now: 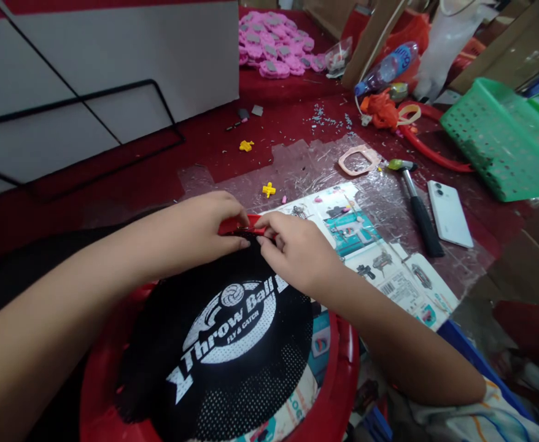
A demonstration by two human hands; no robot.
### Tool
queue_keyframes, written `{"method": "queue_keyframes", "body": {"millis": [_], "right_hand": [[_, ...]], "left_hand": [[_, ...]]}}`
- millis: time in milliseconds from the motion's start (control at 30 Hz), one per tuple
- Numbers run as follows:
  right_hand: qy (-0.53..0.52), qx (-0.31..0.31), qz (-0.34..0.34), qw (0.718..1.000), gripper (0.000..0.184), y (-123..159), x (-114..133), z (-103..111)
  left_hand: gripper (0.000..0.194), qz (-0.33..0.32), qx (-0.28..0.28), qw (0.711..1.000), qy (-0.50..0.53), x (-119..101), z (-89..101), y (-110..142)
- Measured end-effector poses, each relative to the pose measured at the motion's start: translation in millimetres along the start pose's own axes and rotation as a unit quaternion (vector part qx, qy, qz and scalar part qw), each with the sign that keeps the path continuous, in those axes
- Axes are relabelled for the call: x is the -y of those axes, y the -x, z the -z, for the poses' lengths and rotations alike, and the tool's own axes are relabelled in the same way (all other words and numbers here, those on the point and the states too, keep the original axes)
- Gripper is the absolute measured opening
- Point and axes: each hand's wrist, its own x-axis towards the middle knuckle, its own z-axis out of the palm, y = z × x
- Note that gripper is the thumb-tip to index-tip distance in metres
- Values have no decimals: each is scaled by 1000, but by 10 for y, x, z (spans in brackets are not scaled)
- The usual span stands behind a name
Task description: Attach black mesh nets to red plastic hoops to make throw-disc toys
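A black mesh cloth (pixel 232 374) printed "Throw Ball Fly & Catch" in white lies across a red plastic ring (pixel 343 368). At the ring's far side, my left hand (pixel 212 224) pinches the cloth's edge between thumb and fingers. Close beside it, my right hand (pixel 299 245) is closed on the same edge, its fingertips against the red rim. The exact spot where cloth meets rim is partly hidden by my fingers. Under the ring shows a flattened printed carton (pixel 384 264).
Beyond my hands are small yellow plastic pieces (pixel 269 189) and a pale pink frame (pixel 359 161). A hammer (pixel 419 212), a white phone (pixel 451 213) and a green basket (pixel 504 141) stand to the right. Pink pieces (pixel 274 43) are heaped behind; a black wire frame (pixel 108 89) is at left.
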Motion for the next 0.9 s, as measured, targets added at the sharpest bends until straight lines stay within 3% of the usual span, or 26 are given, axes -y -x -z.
{"method": "queue_keyframes", "body": {"millis": [100,300,900], "right_hand": [[-31,-2,-12,999,18,-10,-30,-10],[-16,-34,0,999,13,-28,-60,-16],[28,-20,-48,998,14,-75,-34,-35]], "left_hand": [[23,29,16,995,90,6,-53,-116],[17,66,-23,984,164,42,-148,-71],[22,79,-86,987,111,-34,-258,-72]]}}
